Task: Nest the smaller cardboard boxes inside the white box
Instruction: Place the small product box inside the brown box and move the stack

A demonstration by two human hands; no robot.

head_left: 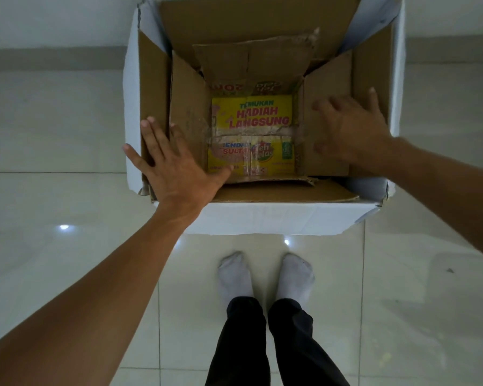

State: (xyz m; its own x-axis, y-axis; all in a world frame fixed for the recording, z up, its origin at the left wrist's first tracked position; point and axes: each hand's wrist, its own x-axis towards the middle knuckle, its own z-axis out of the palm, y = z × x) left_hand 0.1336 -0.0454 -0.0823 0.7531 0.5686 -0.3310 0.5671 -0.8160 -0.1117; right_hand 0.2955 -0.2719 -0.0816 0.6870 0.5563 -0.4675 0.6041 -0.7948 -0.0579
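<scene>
Two cartons already sit inside the white box (262,221), which stands on the tiled floor (53,274): a yellow printed tea carton (251,135) lies at the bottom of a brown cardboard box (190,107) with raised flaps. The left hand (168,165) rests flat and spread on the brown box's left flap, gripping nothing; the right hand (349,129), blurred but also spread, presses the right flap. Seating looks like the step in hand. Next, I judge, the flaps need pushing flush. The white box's far edge is cut off.

The white box (262,221) runs past the top edge; right hand (349,129) blurred.
</scene>
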